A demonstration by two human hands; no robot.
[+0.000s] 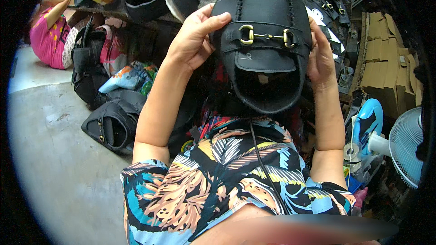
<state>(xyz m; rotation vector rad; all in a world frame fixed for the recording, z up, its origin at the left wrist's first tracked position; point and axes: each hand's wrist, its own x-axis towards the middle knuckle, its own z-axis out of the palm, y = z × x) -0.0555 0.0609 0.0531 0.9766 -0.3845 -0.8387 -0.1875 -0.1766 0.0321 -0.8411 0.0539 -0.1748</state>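
A black leather loafer upper (265, 7) is held up before my chest, its rounded opening toward me. Across it runs a strap with a brass horsebit buckle (268, 37), and two braided seams stretch away from the strap. My left hand (196, 34) grips the left edge, thumb on top and fingers curled at the side and beneath. My right hand (321, 56) closes on the right edge; some of its fingers are hidden behind the upper. Faint pale marks show on the leather.
More black uppers (145, 0) lie at the back, and others with a buckle (109, 127) on the grey floor (59, 154). Buckled straps (324, 0) are at the far right. Cardboard pieces (386, 54) and a fan (406, 147) stand right. Another person (50, 41) sits far left.
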